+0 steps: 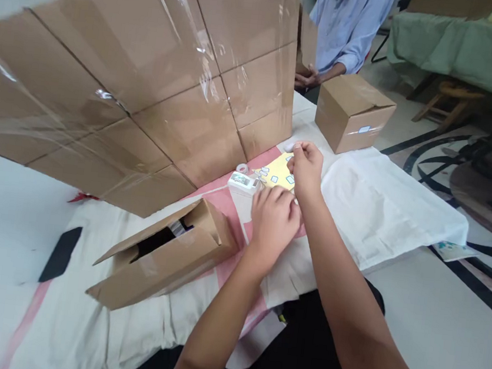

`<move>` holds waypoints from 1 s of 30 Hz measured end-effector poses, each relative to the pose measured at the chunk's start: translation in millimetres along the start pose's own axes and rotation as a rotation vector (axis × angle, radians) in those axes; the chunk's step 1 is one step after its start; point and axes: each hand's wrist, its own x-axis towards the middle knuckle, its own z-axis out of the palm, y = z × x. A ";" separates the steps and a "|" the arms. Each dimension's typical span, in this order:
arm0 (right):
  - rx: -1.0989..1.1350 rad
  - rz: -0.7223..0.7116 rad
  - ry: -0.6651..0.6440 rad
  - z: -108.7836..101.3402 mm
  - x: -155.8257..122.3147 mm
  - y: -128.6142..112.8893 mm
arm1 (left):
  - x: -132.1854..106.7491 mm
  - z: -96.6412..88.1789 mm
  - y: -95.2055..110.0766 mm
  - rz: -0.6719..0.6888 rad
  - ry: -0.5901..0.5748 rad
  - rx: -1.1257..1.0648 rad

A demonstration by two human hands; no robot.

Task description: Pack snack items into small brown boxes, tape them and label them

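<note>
My right hand (307, 169) is raised over the far side of a yellow sheet (280, 167) that carries several small blue-edged stickers. Its thumb and index finger are pinched together, and whatever may be between them is too small to make out. Close by on the near side, my left hand (274, 218) has its fingers curled down over the sheet's lower edge, hiding what they grip. Just left of the sheet lie a small white box (242, 182) with a printed picture and a little ring-shaped roll (242, 169).
A tall taped cardboard panel (183, 112) stands across the table's left and back. An open carton (166, 258) sits left of my arms. At the back right is a closed carton (355, 114) with a blue-edged sticker. Behind it sits a person (350, 24). A dark phone-like slab (60, 254) lies far left.
</note>
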 end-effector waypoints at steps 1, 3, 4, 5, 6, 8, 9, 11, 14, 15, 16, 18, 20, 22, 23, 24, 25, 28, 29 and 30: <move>0.044 0.021 0.001 -1.3 -2.8 -4.1 | -17.9 -21.9 -1.0 0.027 0.071 -0.055; 0.110 0.067 0.017 -1.6 -8.6 -11.7 | -56.4 -65.8 -12.1 0.104 0.346 -0.080; 0.131 0.101 -0.003 -0.2 -11.7 -15.2 | -73.4 -86.3 -22.3 0.126 0.433 -0.028; 0.153 0.140 -0.031 2.3 -15.2 -18.5 | -87.1 -104.9 -34.8 0.119 0.498 0.050; 0.177 0.177 -0.060 5.6 -19.5 -21.5 | -96.5 -121.3 -48.7 0.078 0.538 0.136; 0.246 0.218 -0.125 13.9 -31.1 -26.8 | -103.1 -146.6 -76.5 -0.028 0.518 0.288; 0.292 0.215 -0.165 18.1 -38.9 -28.8 | -101.5 -155.4 -88.2 -0.062 0.458 0.326; 0.381 0.167 -0.270 24.7 -57.7 -30.9 | -93.6 -166.4 -103.8 -0.076 0.258 0.298; 0.395 0.036 -0.426 26.9 -84.4 -28.7 | -81.0 -169.8 -107.8 -0.066 0.082 0.155; 0.366 0.004 -0.454 25.7 -90.0 -26.8 | -77.7 -168.7 -106.1 -0.084 0.094 0.112; 0.331 -0.015 -0.465 24.2 -93.3 -24.6 | -74.7 -166.9 -104.2 -0.104 0.124 0.074; 0.262 -0.013 -0.448 21.1 -93.7 -19.8 | -69.1 -162.3 -101.8 -0.133 0.170 -0.003; 0.212 0.005 -0.408 19.6 -89.4 -14.7 | -63.6 -157.7 -102.1 -0.151 0.196 -0.023; 0.198 0.011 -0.395 20.0 -85.9 -10.1 | -59.4 -153.7 -103.0 -0.195 0.245 -0.021; 0.200 0.008 -0.401 20.3 -85.5 -8.1 | -58.2 -152.1 -102.7 -0.240 0.272 -0.045; 0.201 0.003 -0.415 20.4 -86.2 -6.3 | -57.9 -150.8 -101.6 -0.293 0.287 -0.088; 0.198 -0.003 -0.432 20.0 -87.7 -4.5 | -58.3 -149.9 -100.0 -0.346 0.284 -0.142; 0.156 -0.017 -0.486 14.9 -95.0 1.9 | -61.7 -149.9 -94.5 -0.418 0.193 -0.235; 0.136 -0.014 -0.502 12.3 -97.2 4.6 | -62.3 -150.5 -93.7 -0.416 0.160 -0.232; 0.114 -0.006 -0.516 9.9 -99.1 7.6 | -62.3 -151.2 -93.8 -0.417 0.141 -0.223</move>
